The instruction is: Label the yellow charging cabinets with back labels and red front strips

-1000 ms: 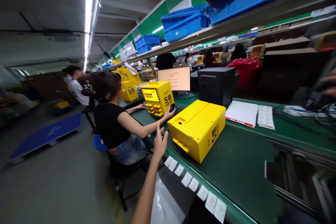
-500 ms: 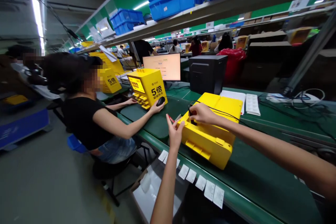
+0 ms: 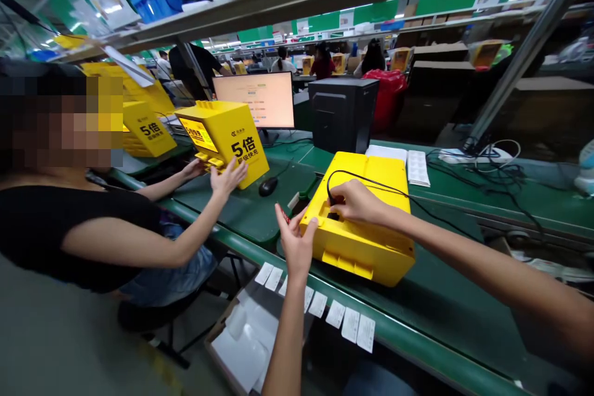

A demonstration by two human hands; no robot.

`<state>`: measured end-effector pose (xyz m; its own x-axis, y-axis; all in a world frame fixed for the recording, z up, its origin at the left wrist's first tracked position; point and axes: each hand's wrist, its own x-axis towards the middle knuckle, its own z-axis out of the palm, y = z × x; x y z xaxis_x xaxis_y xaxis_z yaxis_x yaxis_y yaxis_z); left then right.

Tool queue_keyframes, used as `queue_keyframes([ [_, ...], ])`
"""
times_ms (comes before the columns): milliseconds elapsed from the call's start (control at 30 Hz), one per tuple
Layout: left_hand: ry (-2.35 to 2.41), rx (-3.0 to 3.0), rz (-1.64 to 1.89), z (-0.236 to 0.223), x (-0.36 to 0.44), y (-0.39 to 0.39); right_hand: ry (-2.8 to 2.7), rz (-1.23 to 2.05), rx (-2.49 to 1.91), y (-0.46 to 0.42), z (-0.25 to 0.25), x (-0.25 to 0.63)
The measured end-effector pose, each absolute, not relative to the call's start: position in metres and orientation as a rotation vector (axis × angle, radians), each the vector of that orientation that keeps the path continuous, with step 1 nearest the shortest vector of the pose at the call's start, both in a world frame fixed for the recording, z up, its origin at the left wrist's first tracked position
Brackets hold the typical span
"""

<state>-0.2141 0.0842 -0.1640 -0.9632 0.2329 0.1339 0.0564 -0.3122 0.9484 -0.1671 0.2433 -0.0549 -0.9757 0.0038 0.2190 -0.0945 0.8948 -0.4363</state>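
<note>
A yellow box-shaped device (image 3: pixel 366 223) lies on its side on the green bench (image 3: pixel 431 303). My right hand (image 3: pixel 355 201) is pinched on a black cable plug at a port on the device's top face; the black cable (image 3: pixel 394 189) loops away to the right. My left hand (image 3: pixel 297 241) rests against the device's near left corner, fingers apart, with something small and red by the thumb.
A co-worker in a black top sits at left, both hands on another yellow device (image 3: pixel 225 136). A mouse (image 3: pixel 268 185), monitor (image 3: pixel 257 99), black case (image 3: pixel 341 112), papers (image 3: pixel 403 161) and a power strip with cables (image 3: pixel 477 154) are behind. White labels (image 3: pixel 334 312) line the bench edge; a carton (image 3: pixel 241 337) sits below.
The view swung right. My right hand came in and took the cable plug on the device. My left hand settled on its corner. The co-worker's hand left the mouse for the other device.
</note>
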Motion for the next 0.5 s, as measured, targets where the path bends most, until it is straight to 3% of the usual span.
queue_keyframes([
  [100,1.778,0.354,2.4,-0.161,-0.213,0.083,-2.837,0.553,0.06,0.241,-0.057,-0.167],
  [367,1.726,0.513,2.301,-0.169,-0.258,0.069,-2.856,0.633,0.047,0.242,-0.065,-0.168],
  [500,2.19,0.819,1.981,-0.184,-0.316,0.082,-2.873,0.618,-0.002,0.242,-0.067,-0.172],
])
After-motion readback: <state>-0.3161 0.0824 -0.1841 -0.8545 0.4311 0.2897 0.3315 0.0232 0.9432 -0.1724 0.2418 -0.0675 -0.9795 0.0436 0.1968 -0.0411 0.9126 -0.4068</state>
